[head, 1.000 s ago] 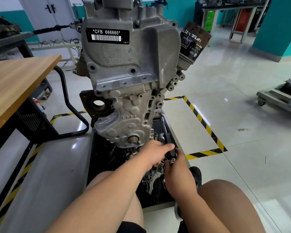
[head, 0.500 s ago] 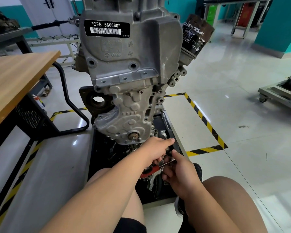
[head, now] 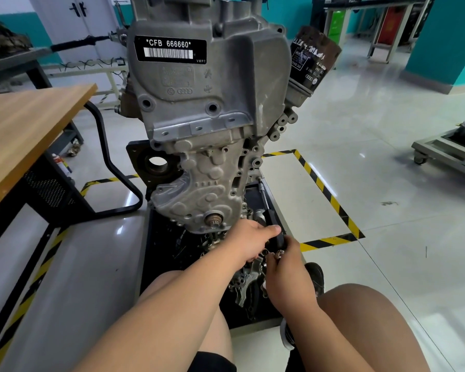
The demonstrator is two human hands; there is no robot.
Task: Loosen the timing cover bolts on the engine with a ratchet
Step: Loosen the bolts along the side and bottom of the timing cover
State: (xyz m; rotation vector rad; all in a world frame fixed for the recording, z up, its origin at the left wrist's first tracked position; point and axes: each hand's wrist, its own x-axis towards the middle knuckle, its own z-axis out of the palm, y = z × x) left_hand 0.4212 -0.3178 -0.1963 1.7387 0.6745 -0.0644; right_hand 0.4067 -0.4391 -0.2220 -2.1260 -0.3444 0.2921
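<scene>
Grey metal engine labelled "*CFB 666660*", left hand gripping black-handled ratchet, right hand beside it, grip unclear

Left hand and right hand bare; forearms and knees bare. Black shorts. One dark shoe, white edge on sole.

Auto training workshop: stand-mounted engine, hazard-striped floor tape, workbenches, teal walls.

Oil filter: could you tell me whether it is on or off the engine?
On: the oil filter is mounted, tilted, on the engine's side.
</scene>
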